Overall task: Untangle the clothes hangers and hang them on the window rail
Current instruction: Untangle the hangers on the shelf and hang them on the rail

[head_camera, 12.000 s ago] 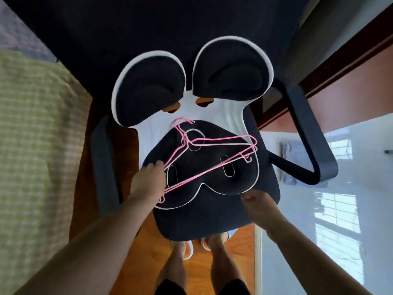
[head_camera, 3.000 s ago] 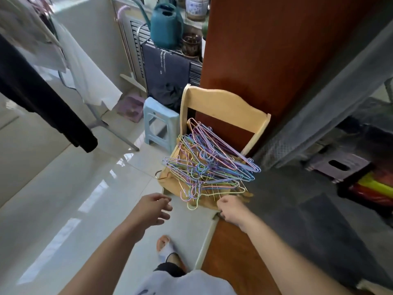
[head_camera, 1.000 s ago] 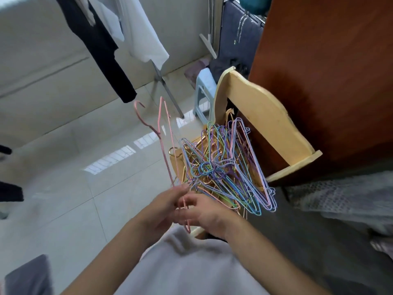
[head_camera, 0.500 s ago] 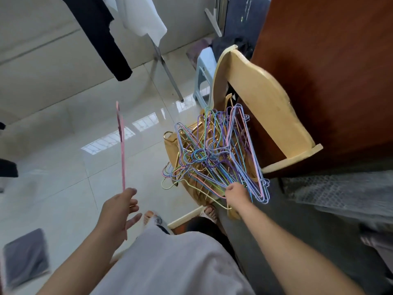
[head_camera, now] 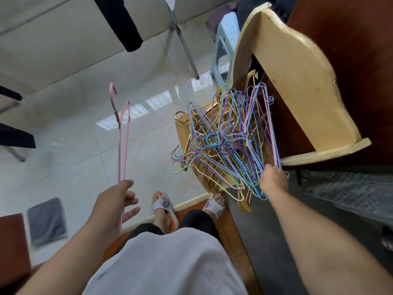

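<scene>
A tangled heap of coloured wire hangers [head_camera: 229, 137] lies on the seat of a small wooden chair [head_camera: 297, 81]. My right hand [head_camera: 273, 179] grips a lilac hanger at the heap's near right edge. My left hand [head_camera: 116, 201] holds a pink hanger [head_camera: 122, 135] upright, well to the left of the chair, with its hook pointing up and some fingers spread. The window rail is out of sight.
A light blue plastic stool [head_camera: 223, 45] stands behind the chair. A brown wooden panel [head_camera: 350, 50] rises to the right. Dark clothes [head_camera: 121, 20] hang over the tiled floor on a drying rack. My sandalled feet [head_camera: 163, 207] stand by the chair.
My left hand has carried the pink hanger a little further from the heap. My right hand has shifted to the heap's right edge and gripped a lilac hanger.
</scene>
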Tool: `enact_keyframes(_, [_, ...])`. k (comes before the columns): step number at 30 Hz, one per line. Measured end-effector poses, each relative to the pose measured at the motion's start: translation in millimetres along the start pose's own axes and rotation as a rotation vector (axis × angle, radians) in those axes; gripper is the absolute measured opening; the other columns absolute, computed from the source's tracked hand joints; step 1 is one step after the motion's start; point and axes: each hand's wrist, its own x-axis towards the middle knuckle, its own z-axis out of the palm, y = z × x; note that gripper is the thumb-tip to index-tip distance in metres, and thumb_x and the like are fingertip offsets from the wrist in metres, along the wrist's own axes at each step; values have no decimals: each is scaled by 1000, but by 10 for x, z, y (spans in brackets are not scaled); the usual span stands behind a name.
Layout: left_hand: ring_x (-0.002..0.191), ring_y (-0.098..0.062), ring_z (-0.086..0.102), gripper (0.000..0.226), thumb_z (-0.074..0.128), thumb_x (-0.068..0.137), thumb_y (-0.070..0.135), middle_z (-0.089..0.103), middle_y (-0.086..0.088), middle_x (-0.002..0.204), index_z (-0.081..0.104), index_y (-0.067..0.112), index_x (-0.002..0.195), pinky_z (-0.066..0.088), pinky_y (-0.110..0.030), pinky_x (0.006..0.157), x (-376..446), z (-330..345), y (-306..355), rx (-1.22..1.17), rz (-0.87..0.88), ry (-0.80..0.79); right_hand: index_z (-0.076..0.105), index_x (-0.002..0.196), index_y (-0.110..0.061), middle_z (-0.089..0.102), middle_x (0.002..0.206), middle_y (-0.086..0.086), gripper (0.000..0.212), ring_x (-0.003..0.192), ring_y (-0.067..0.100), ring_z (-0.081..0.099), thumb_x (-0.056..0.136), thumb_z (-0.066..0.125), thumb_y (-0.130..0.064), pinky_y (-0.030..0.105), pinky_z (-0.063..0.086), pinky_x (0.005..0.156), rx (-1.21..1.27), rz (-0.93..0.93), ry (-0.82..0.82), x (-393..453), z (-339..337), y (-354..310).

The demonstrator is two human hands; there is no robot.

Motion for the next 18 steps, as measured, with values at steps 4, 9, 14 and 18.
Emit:
enact_keyframes(4, [87, -26, 61, 31, 65, 97, 28, 55, -13, 88, 59, 8, 120, 60, -48, 86, 1, -53, -18, 27, -13, -10, 63, 113, -12, 66, 108, 13, 22, 100, 37, 66, 92, 58, -7, 49, 59, 83, -165, -30, -24, -4, -65, -43])
enact_keyframes(9, [88, -26, 61, 34, 65, 96, 29, 55, -12, 87, 60, 6, 121, 60, -45, 81, -42, -112, -16, 9, -36, -68, 62, 109, -7, 68, 102, 14, 18, 94, 37, 68, 93, 56, -3, 48, 61, 75, -179, -44, 29, -120, -189, -84])
enact_keyframes(14, [93, -28, 62, 38, 63, 97, 31, 53, -14, 93, 58, 5, 124, 60, -46, 81, -72, -98, 28, 10, -41, -92, 62, 105, -8, 69, 100, 12, 14, 88, 33, 69, 92, 67, -9, 40, 60, 67, -16, 24, 128, -351, -374, -108])
enact_keyframes(18, [94, -28, 61, 41, 63, 97, 31, 53, -13, 92, 57, 4, 127, 60, -46, 79, -102, -97, 84, -18, -33, -145, 61, 106, -11, 68, 103, 8, 12, 92, 30, 68, 94, 60, -8, 37, 56, 71, -43, -99, 146, -667, -510, -80])
